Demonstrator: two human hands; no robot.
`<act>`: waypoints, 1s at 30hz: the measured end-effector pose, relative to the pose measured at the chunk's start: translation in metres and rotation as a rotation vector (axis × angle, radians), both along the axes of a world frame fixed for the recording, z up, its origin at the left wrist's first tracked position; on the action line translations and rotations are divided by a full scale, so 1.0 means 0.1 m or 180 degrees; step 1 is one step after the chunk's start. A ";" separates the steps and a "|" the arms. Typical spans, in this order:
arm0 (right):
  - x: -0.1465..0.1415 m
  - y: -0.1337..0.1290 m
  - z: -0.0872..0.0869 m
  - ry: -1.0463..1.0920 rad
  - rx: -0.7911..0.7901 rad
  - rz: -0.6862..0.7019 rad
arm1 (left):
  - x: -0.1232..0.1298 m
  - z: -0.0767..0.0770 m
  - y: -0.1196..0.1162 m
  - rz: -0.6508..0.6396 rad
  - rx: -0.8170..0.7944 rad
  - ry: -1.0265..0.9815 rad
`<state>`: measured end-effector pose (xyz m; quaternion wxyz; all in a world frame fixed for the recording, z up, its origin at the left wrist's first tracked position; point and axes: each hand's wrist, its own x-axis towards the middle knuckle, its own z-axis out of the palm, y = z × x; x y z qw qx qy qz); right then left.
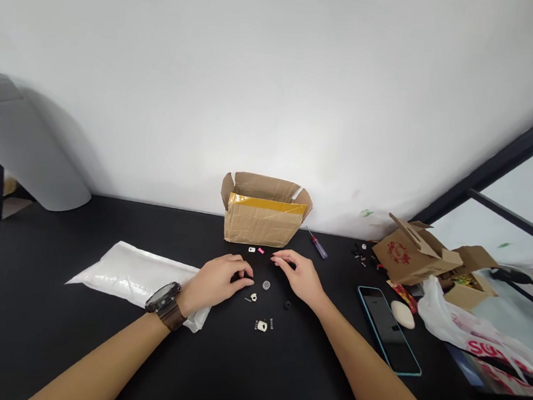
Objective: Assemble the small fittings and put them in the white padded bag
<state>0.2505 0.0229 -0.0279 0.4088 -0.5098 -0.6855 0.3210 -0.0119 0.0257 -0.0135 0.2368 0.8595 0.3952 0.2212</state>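
My left hand hovers just above the black table, left of the small parts, fingers bent and the thumb a little apart from them; nothing shows in it. My right hand is at the right of the parts, thumb and fingertips pressed together; whatever they may hold is too small to make out. Between and below the hands lie a round translucent disc, a small cream part, a black piece and a white plate flanked by rows of tiny pieces. Beyond the fingers lie a white piece and a pink piece.
An open cardboard box stands against the wall. A screwdriver lies right of it. A white padded package is partly under my left wrist. On the right are a phone, a white oval object, brown cartons and a plastic bag.
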 end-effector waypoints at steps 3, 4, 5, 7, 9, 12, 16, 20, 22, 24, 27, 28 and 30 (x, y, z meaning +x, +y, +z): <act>0.04 0.03 -0.04 -0.0040 0.0112 -0.0164 | 0.00 -0.01 0.00 -0.0026 0.0022 -0.0057; 0.05 0.04 -0.05 0.0017 0.0114 -0.0200 | 0.00 -0.01 0.00 -0.0022 0.0019 -0.0069; 0.07 0.05 -0.06 0.0110 0.0098 -0.0222 | 0.00 0.00 0.00 -0.0015 0.0011 -0.0075; 0.09 0.06 -0.08 0.0313 0.0082 -0.0265 | 0.00 0.02 -0.02 0.0000 -0.0005 -0.0066; 0.09 0.06 -0.09 0.0401 0.0129 -0.0340 | 0.00 0.03 -0.03 0.0005 -0.0015 -0.0049; 0.07 0.05 -0.08 0.0357 0.0154 -0.0387 | 0.00 0.05 -0.04 0.0008 -0.0018 -0.0039; 0.05 0.05 -0.10 0.0476 0.0117 -0.0262 | 0.00 0.05 -0.03 0.0012 -0.0035 -0.0058; 0.07 0.07 -0.14 0.0488 0.0138 -0.0320 | 0.00 0.05 -0.03 0.0007 -0.0046 -0.0018; 0.09 0.07 -0.15 0.0420 0.0163 -0.0366 | 0.00 0.05 -0.03 0.0001 -0.0034 0.0003; 0.11 0.06 -0.14 0.0321 0.0176 -0.0376 | 0.00 0.05 -0.02 -0.0007 -0.0026 -0.0002; 0.11 0.05 -0.11 0.0164 0.0171 -0.0386 | 0.00 0.03 -0.01 0.0003 -0.0031 -0.0025; 0.11 0.05 -0.09 0.0121 0.0175 -0.0401 | 0.00 0.03 -0.01 0.0005 -0.0036 -0.0024; 0.10 0.05 -0.07 0.0047 0.0195 -0.0422 | 0.00 0.02 0.00 0.0006 -0.0037 -0.0019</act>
